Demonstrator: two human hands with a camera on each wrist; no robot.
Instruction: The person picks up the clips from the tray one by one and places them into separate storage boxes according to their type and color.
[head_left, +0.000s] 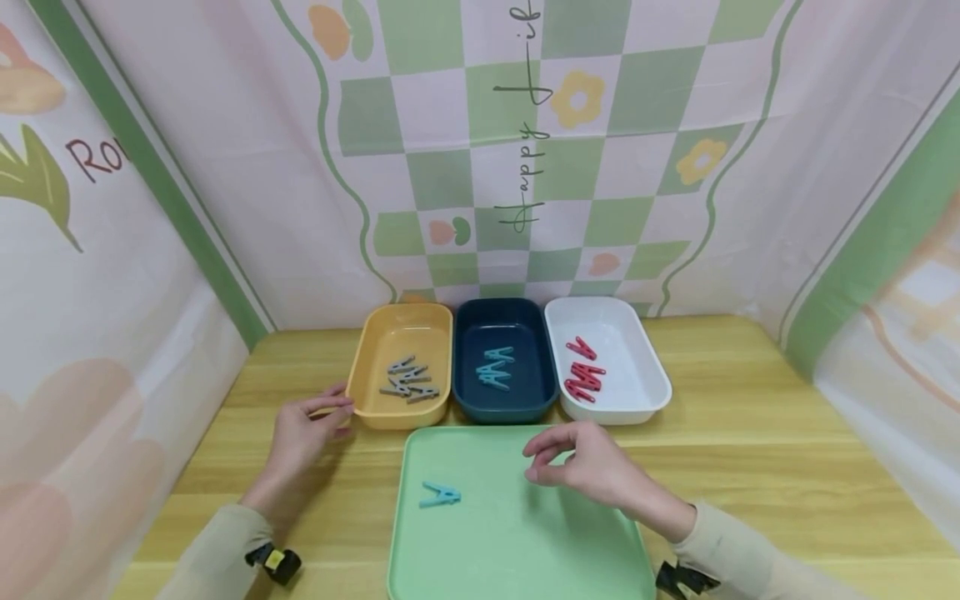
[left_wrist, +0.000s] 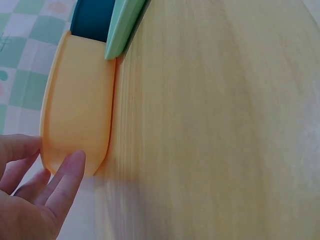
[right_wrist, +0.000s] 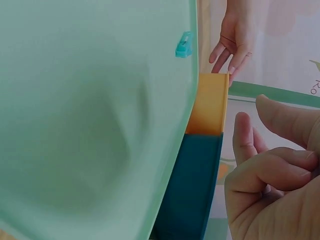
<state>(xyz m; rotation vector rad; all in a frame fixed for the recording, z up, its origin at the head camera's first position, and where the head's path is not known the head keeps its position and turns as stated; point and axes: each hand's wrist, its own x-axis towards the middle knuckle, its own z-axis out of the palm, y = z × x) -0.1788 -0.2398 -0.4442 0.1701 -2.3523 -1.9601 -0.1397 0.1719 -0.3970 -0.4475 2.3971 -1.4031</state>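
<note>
My left hand [head_left: 306, 429] touches the near left corner of the yellow bin [head_left: 363, 358] with relaxed fingers. Several grey clothespins [head_left: 408, 381] lie in that bin. Over the green tray [head_left: 480, 567] hovers my right hand [head_left: 588, 462], fingers loosely bent and nothing held. One light blue clothespin [head_left: 441, 494] rests on the tray's left part, and in the right wrist view the same clothespin [right_wrist: 184, 45] lies near the rim. The left wrist view shows the fingertips at the yellow bin's [left_wrist: 80, 100] end wall.
Right of the yellow bin stand a dark blue bin [head_left: 504, 321] with several teal clothespins [head_left: 495, 368] and a white bin [head_left: 630, 367] with several red clothespins [head_left: 585, 375]. The wooden table [head_left: 750, 433] meets a patterned cloth [head_left: 435, 108] behind the bins.
</note>
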